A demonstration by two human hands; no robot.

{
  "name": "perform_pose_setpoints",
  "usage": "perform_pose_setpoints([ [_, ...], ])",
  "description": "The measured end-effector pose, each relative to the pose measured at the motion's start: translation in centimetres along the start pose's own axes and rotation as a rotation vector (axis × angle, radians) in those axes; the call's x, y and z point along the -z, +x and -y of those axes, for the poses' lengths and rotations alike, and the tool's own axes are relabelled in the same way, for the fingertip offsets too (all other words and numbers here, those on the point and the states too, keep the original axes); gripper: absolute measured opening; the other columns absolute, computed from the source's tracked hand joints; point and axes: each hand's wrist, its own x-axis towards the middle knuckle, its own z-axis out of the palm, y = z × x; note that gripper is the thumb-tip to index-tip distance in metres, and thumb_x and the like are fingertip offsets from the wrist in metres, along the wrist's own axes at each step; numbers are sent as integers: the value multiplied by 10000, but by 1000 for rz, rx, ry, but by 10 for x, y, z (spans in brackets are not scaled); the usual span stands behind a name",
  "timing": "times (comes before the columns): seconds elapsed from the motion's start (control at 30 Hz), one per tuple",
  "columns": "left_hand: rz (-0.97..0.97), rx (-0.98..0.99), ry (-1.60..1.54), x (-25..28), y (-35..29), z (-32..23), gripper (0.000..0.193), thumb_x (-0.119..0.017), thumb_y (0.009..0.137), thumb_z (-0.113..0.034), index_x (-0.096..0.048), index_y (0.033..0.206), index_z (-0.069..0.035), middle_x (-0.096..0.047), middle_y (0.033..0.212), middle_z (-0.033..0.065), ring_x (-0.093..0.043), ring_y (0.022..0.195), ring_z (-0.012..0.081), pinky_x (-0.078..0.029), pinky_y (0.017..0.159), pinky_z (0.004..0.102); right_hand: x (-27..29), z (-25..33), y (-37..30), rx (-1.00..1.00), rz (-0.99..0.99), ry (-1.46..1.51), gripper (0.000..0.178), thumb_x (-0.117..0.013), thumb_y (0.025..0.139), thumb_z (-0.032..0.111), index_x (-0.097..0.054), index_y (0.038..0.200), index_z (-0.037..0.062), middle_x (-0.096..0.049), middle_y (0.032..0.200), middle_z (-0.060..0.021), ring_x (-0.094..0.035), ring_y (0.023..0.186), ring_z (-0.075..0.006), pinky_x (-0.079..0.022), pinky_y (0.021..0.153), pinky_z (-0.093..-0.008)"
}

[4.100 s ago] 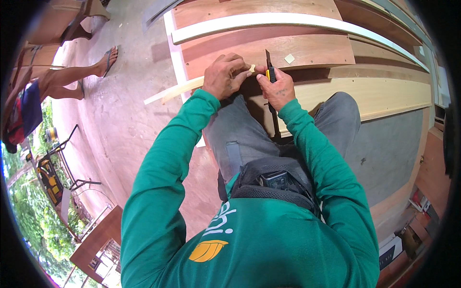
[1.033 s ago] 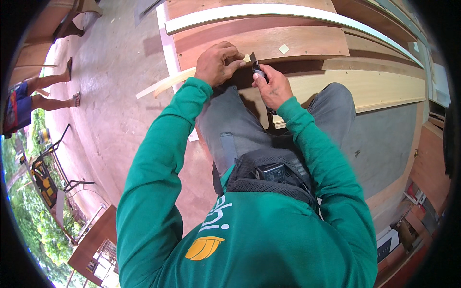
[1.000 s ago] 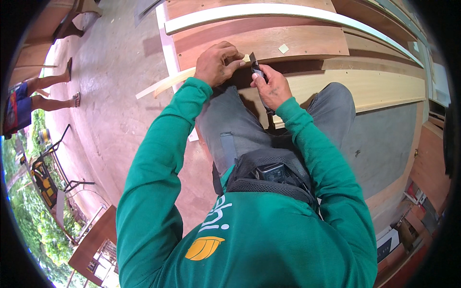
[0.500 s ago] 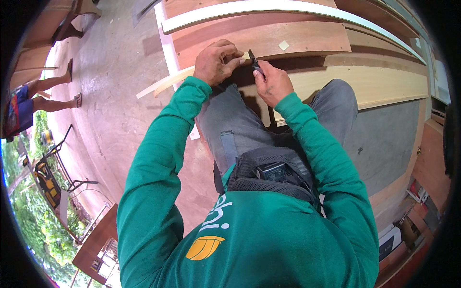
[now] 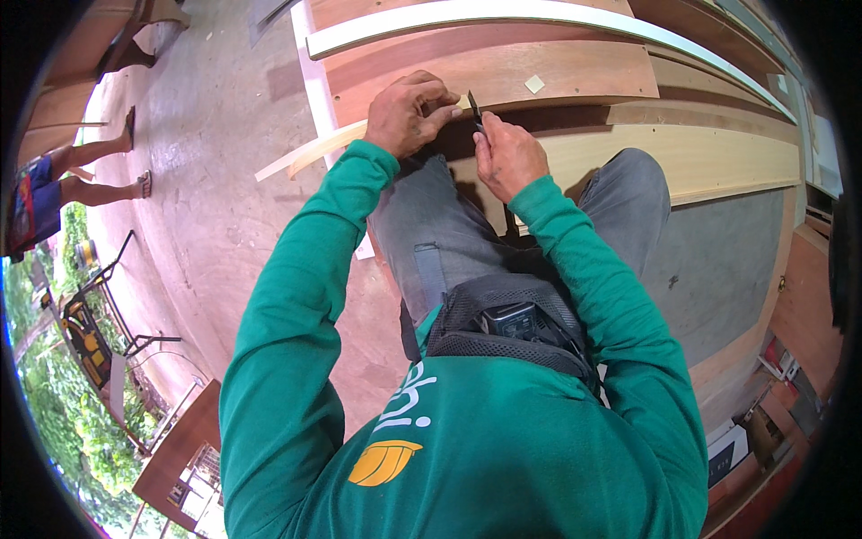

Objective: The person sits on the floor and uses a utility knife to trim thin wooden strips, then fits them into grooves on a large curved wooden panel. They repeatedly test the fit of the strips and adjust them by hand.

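Far left edge: one other person standing on the concrete floor (image 5: 224,207), two bare legs (image 5: 90,171) in sandals showing, well apart from the work. Below them, outdoors, one yellow-and-black machine on a dark metal stand (image 5: 85,328). Moving right: one thin pale wooden strip (image 5: 310,153) runs slantwise from the floor up toward the middle, its upper end under the left hand (image 5: 411,112). Left hand is curled closed over that strip, knuckles up, fingers wrapped down on it. Just right of it, one small dark blade-like tool with a black handle (image 5: 473,106) stands nearly upright, its tip at the strip beside the left fingertips. Right hand (image 5: 507,157) is closed around the lower part of this tool, thumb side toward the left hand; the two hands are just beside each other, whether touching cannot be told. Both sleeves green, two grey-trousered knees below the hands. Behind the hands: one reddish-brown flat wooden panel (image 5: 557,72) with one small pale square chip (image 5: 534,83) lying on it. Above it, one long white curved strip (image 5: 539,13). Right of the hands, one pale long plank (image 5: 718,157) running to the right.
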Motion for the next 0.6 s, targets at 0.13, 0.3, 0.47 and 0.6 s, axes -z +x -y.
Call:
perform_pose_setpoints([
  [0.13,-15,-30,25,-1,0,0,197,-859,873,-146,-810,1039,-50,-719,1013,85,-721,829,235,-581,751,340,-3,-3,1,65,-12,-53,232,-605,1023,187,-606,1157,-3,-703,910,-221,-683,887,-441,-552,790,-559],
  [0.3,7,-4,31,0,1,0,191,-858,876,-151,-814,1036,-57,-715,1005,82,-718,819,237,-581,748,343,-5,-7,2,71,1,-85,219,-605,1023,180,-588,1137,-7,-696,904,-220,-685,893,-439,-556,796,-557],
  [0.47,11,-2,26,0,1,1,192,-856,877,-151,-816,1039,-57,-715,999,81,-718,815,236,-581,745,344,-7,0,2,67,-17,-145,202,-608,1019,173,-578,1110,-5,-698,893,-222,-689,892,-444,-563,803,-554],
  [0.6,18,-13,34,1,1,1,193,-860,874,-149,-815,1037,-56,-711,993,82,-716,811,236,-580,741,346,-6,-2,2,13,47,-94,207,-606,1022,171,-598,1150,7,-718,919,-215,-700,908,-431,-565,804,-546],
])
